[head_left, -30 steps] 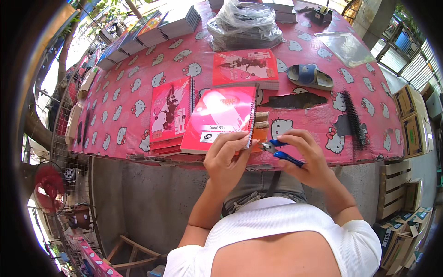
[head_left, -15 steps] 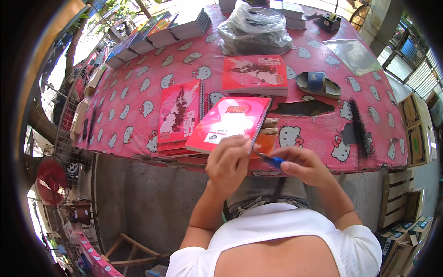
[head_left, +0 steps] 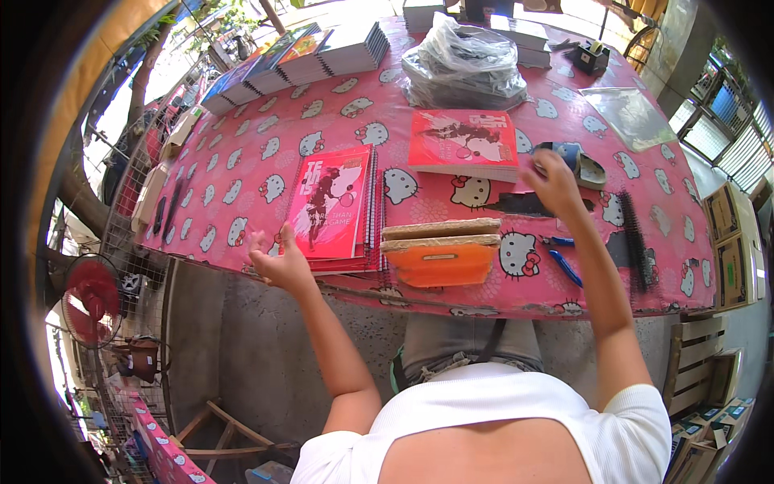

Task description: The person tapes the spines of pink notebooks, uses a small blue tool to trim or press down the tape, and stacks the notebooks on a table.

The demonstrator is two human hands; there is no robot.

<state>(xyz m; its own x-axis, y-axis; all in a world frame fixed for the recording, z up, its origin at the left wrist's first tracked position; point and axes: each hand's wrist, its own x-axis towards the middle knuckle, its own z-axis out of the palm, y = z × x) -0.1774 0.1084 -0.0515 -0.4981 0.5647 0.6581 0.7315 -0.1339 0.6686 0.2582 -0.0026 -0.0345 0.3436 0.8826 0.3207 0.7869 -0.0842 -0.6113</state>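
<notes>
My left hand [head_left: 280, 260] has its fingers apart at the left side of a stack of red spiral notebooks [head_left: 332, 206], holding nothing. The top notebook lies cover up, its black coil along the right edge. My right hand [head_left: 555, 184] is over the right part of the table, somewhat blurred, fingers loosely bent and apart, with nothing seen in it. Its fingertips are near the right edge of a red-covered stack of pages [head_left: 463, 145] and beside a blue sandal [head_left: 592, 171]. Blue-handled pliers [head_left: 567, 266] lie below the right wrist. An orange block [head_left: 440, 264] topped with cardboard stands between the hands.
Bundled black coils [head_left: 635, 242] lie at the right. Behind are a plastic bag [head_left: 463, 68] of dark things, rows of spiral-bound books [head_left: 343, 52], a clear plastic sheet [head_left: 629, 117] and a tape dispenser [head_left: 591, 58]. The pink tablecloth [head_left: 266, 153] is torn near the block.
The notebook both hands worked on now appears to lie on the left stack. The pliers have left my right hand for the table. My left hand moved left; my right moved up and right.
</notes>
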